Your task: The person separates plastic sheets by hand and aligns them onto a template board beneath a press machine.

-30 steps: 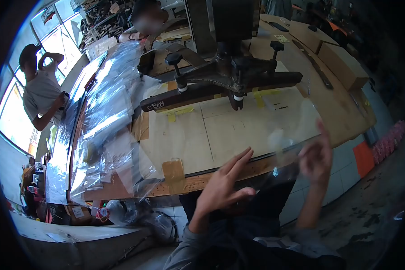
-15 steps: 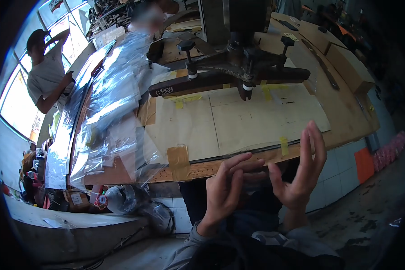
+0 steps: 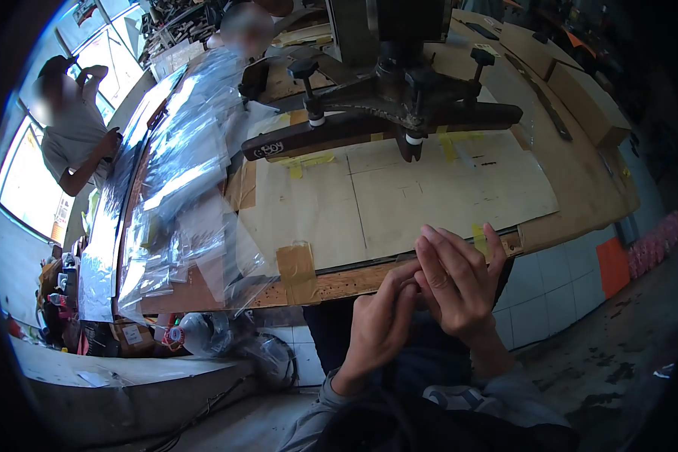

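Observation:
My left hand (image 3: pixel 380 324) is raised in front of the table's near edge, its thumb and fingers pressed together; whether something thin is between them I cannot make out. My right hand (image 3: pixel 459 290) meets it at the fingertips, with its fingers extended and slightly apart. Beyond both hands a pale sheet (image 3: pixel 399 192) with pencil lines lies on the table, held by yellow tape (image 3: pixel 480 238) and brown tape (image 3: pixel 297 273). Above the sheet stands a dark metal press bar (image 3: pixel 384 124) with screw knobs.
Clear plastic sheets (image 3: pixel 184 166) cover the table's left part. A person (image 3: pixel 79 139) stands at the far left, another person is at the top. A cardboard box (image 3: pixel 589 102) and a long dark strip (image 3: pixel 541 98) lie at the right. A plastic bottle (image 3: pixel 201 335) is below the table.
My right hand has moved left and its fingers have tipped down towards my left hand, so the fingertips now meet. The standing person's head has turned slightly.

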Action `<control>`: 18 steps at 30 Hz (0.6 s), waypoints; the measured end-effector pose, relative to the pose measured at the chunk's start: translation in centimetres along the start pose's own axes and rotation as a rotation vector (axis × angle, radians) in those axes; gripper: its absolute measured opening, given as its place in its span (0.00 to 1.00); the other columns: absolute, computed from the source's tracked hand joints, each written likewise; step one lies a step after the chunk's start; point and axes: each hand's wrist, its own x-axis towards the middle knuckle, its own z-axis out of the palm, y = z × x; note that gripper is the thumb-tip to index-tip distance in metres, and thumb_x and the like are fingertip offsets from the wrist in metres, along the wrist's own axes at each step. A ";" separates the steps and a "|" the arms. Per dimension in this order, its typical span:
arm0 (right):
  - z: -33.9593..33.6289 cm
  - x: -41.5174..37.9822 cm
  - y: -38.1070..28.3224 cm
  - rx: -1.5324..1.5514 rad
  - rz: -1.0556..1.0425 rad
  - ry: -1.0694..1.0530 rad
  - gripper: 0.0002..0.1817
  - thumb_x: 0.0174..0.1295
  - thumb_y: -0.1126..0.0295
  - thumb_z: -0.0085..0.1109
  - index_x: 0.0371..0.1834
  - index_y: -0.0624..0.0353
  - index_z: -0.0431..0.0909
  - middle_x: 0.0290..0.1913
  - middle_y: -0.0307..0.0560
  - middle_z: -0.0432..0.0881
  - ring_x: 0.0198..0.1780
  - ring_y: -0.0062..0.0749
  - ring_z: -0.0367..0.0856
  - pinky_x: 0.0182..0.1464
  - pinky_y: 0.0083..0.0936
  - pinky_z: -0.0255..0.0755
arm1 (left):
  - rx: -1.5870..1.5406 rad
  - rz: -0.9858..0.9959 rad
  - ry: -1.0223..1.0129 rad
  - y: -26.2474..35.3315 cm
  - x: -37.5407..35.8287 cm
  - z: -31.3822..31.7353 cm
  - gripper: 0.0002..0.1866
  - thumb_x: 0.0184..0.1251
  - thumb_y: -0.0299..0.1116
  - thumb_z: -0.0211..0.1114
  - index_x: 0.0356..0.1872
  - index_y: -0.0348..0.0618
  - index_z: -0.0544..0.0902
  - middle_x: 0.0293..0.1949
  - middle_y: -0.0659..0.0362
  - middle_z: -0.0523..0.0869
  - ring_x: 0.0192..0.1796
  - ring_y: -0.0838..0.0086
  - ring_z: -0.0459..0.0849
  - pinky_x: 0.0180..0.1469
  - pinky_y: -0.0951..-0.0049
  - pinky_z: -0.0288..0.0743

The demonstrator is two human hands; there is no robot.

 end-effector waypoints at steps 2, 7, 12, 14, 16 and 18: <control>0.2 0.0 0.3 0.013 -0.004 0.000 0.18 0.58 0.63 0.64 0.53 0.51 0.84 0.54 0.36 0.82 0.54 0.25 0.79 0.68 0.54 0.55 | 0.009 -0.033 -0.021 0.0 0.2 0.0 0.13 0.70 0.23 0.53 0.52 0.34 0.78 0.28 0.55 0.85 0.30 0.80 0.83 0.35 0.79 0.75; 0.5 -0.3 1.1 0.049 -0.112 0.003 0.14 0.60 0.68 0.63 0.49 0.56 0.83 0.52 0.45 0.81 0.53 0.38 0.80 0.67 0.52 0.58 | 0.008 -0.053 -0.026 -0.8 0.4 0.1 0.13 0.71 0.23 0.52 0.53 0.36 0.77 0.30 0.52 0.86 0.30 0.74 0.85 0.33 0.76 0.75; 0.3 0.5 2.4 0.273 0.071 0.004 0.10 0.55 0.70 0.68 0.39 0.55 0.78 0.47 0.42 0.80 0.50 0.40 0.77 0.61 0.48 0.63 | 0.057 0.021 -0.072 -1.4 1.2 0.0 0.16 0.72 0.24 0.52 0.59 0.41 0.73 0.37 0.50 0.88 0.34 0.60 0.89 0.35 0.69 0.78; 0.2 0.4 2.9 0.210 0.022 -0.002 0.12 0.53 0.70 0.69 0.40 0.54 0.77 0.46 0.40 0.79 0.49 0.37 0.76 0.59 0.46 0.64 | 0.006 0.007 -0.080 -1.6 1.5 0.0 0.17 0.72 0.24 0.53 0.60 0.42 0.72 0.41 0.51 0.88 0.38 0.59 0.89 0.38 0.68 0.79; 0.4 0.2 3.1 0.192 -0.056 0.015 0.16 0.53 0.69 0.69 0.45 0.53 0.79 0.46 0.37 0.79 0.47 0.32 0.76 0.59 0.44 0.63 | 0.001 0.023 -0.092 -1.9 1.8 0.0 0.18 0.72 0.24 0.53 0.61 0.43 0.71 0.42 0.51 0.88 0.41 0.58 0.89 0.40 0.68 0.79; 0.4 0.5 2.8 0.195 0.012 0.058 0.17 0.54 0.67 0.67 0.48 0.53 0.81 0.47 0.37 0.79 0.47 0.31 0.76 0.59 0.44 0.63 | 0.042 0.057 -0.108 -2.1 1.9 -0.1 0.18 0.72 0.24 0.54 0.62 0.43 0.70 0.42 0.51 0.88 0.43 0.57 0.88 0.41 0.68 0.79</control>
